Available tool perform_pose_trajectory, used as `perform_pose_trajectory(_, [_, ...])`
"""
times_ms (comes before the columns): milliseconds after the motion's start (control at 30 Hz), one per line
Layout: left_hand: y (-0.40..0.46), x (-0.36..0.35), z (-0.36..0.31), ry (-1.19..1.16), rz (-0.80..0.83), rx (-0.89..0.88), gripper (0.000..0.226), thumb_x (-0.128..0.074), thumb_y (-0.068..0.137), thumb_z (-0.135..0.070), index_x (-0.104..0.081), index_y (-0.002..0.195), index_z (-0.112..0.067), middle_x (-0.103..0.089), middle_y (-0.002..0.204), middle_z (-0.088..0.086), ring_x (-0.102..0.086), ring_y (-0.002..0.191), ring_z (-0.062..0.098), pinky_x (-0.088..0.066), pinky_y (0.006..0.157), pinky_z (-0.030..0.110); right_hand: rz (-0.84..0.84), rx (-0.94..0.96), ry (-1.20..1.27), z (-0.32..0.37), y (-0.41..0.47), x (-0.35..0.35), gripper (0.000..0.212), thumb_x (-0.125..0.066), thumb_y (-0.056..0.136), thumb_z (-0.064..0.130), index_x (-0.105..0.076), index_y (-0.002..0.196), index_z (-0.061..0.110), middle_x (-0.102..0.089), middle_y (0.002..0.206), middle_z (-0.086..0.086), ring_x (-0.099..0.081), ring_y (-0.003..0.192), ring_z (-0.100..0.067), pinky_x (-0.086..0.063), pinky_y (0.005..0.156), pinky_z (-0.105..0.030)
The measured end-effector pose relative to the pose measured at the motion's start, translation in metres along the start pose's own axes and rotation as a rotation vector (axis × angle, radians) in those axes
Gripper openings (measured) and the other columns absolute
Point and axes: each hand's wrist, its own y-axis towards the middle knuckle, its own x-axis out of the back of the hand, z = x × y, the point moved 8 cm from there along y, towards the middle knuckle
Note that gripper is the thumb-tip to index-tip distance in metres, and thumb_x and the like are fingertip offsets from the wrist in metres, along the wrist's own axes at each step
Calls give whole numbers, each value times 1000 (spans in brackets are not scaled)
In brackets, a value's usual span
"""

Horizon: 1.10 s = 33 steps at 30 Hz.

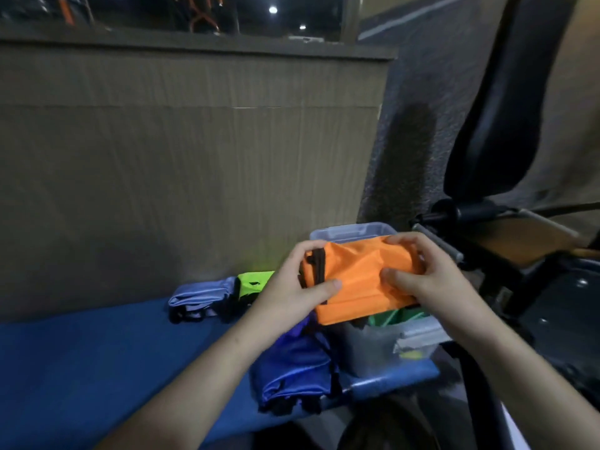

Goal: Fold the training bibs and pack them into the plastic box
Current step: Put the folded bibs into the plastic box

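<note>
Both hands [293, 287] gripping orange bib [360, 280], plastic box [373, 345] beneath (contents mostly hidden)

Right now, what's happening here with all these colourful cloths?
A person is packing folded training bibs. Both hands, left hand and right hand, grip a folded orange bib just above the clear plastic box, where something green already lies. A dark blue bib, a pale blue one and a neon green one wait on the blue surface.
</note>
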Motion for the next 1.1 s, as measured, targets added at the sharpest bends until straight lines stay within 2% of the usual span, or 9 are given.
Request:
perform_pose_trajectory(200, [51, -59, 2, 80, 110, 2, 60, -76, 70, -53, -50, 124, -50, -59, 124, -9, -61, 110, 12, -51, 101, 40, -47, -22, -113, -24, 27, 57, 41, -76, 80, 5, -62, 110, 30, -60, 109, 8, -61, 87, -5, -56, 66, -28])
perform_pose_trajectory(300, [61, -76, 16, 407, 154, -16, 58, -70, 83, -56, -43, 134, -46, -47, 126, -8, -53, 117, 14, -44, 104, 34, -16, -73, -270, -48, 35, 65, 42, -76, 72, 28, -58, 108, 39, -53, 126, 4, -61, 104, -14, -60, 78, -45])
perform_pose_trajectory(333, [61, -79, 22, 571, 159, -10, 59, -64, 84, -63, -41, 136, -47, -44, 125, -7, -50, 120, 16, -42, 105, 35, -17, -87, -351, -57, 36, 68, 43, -74, 68, 36, -56, 107, 43, -51, 127, 3, -59, 107, -18, -58, 82, -46])
perform_pose_trajectory(400, [59, -79, 30, 773, 144, 6, 60, -55, 84, -70, -41, 138, -48, -42, 125, -7, -45, 123, 19, -37, 106, 34, -34, -106, -494, -68, 34, 72, 44, -75, 73, 33, -51, 107, 44, -46, 122, 3, -52, 115, -25, -50, 93, -44])
perform_pose_trajectory(500, [56, -70, 36, 672, 117, 26, 52, -59, 88, -63, -50, 134, -43, -44, 125, -8, -42, 126, 15, -34, 105, 28, -44, -92, -490, -72, 30, 69, 47, -77, 78, 20, -54, 116, 35, -46, 122, 2, -46, 123, -24, -44, 100, -43])
perform_pose_trajectory(633, [45, -50, 30, 538, 55, 4, 39, -65, 89, -54, -57, 124, -40, -47, 122, -12, -47, 123, 7, -37, 106, 29, -13, -29, -369, -58, 22, 48, 42, -77, 81, 18, -57, 114, 35, -51, 120, 4, -53, 114, -13, -45, 96, -32])
perform_pose_trajectory(767, [21, -22, 33, 468, 12, 33, 28, -66, 91, -44, -59, 118, -39, -49, 120, -19, -52, 110, 0, -38, 89, 13, 19, 52, -326, -32, 8, 16, 40, -76, 83, 18, -58, 113, 37, -53, 114, 15, -55, 109, 0, -47, 86, -25])
perform_pose_trajectory(933, [-18, 26, 68, 386, -72, 115, 20, -71, 90, -27, -64, 109, -31, -59, 111, -10, -63, 92, 8, -47, 84, 21, 113, 147, -246, -11, -20, -44, 42, -75, 82, 8, -60, 115, 30, -54, 115, 15, -57, 104, -1, -49, 83, -20])
perform_pose_trajectory(1100, [-57, 60, 122, 390, -127, 233, 22, -73, 89, -20, -61, 104, -32, -61, 107, -2, -63, 81, 13, -46, 78, 16, 191, 172, -208, -19, -44, -107, 40, -72, 86, 9, -58, 112, 37, -53, 112, 16, -56, 105, -3, -44, 84, -11])
